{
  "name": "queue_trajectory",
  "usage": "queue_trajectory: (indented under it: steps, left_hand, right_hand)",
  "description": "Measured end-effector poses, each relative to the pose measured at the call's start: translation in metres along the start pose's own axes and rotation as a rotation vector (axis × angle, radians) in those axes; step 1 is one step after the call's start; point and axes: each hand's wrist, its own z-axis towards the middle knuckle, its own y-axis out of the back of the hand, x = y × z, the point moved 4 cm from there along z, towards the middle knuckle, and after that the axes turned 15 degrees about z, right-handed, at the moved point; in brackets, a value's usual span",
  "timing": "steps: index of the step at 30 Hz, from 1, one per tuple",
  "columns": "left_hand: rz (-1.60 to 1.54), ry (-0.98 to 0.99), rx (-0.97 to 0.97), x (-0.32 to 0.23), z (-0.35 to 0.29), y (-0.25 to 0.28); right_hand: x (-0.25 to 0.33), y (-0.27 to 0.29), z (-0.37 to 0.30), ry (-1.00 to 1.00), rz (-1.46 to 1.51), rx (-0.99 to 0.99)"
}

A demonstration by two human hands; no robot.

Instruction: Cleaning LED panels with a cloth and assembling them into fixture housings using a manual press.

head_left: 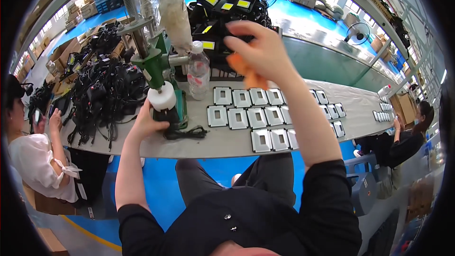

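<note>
Corded device (167, 115) | black, blocky | cable (187, 133) bundled | under white press head (162, 97)

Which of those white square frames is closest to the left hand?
The white frame at the left end of the middle row. It sits farther left than all the others, nearest the left hand at the green press.

A grey table (225, 148) bears silver frames (268, 119), black cables (102, 90) and 1 green press (150, 68)
</note>
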Motion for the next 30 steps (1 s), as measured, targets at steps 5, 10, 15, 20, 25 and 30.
queue_trajectory:
  steps: [5, 10, 15, 20, 25, 30]
  left_hand:
    - [-0.197, 0.061, 0.051, -0.008, -0.064, 0.027]
    - [-0.139, 0.13, -0.402, 0.028, -0.074, 0.118]
    - [0.285, 0.265, -0.774, 0.141, -0.013, 0.216]
    - [0.807, 0.458, -0.869, 0.17, 0.049, 0.22]
    - [0.727, 0.189, -1.075, 0.098, 0.04, 0.192]
    - [0.376, 0.033, -1.129, 0.046, 0.001, 0.199]
  right_hand:
    - [-0.054, 0.115, 0.009, -0.274, -0.088, -0.139]
    - [-0.077, 0.145, 0.088, -0.101, -0.525, -0.105]
    - [-0.083, 0.102, 0.159, 0.129, -0.934, -0.097]
    - [-0.108, 0.083, 0.199, 0.044, -1.109, -0.029]
    - [-0.104, 0.099, 0.206, 0.094, -1.248, -0.013]
    - [-0.065, 0.139, 0.183, 0.445, -1.099, -0.239]
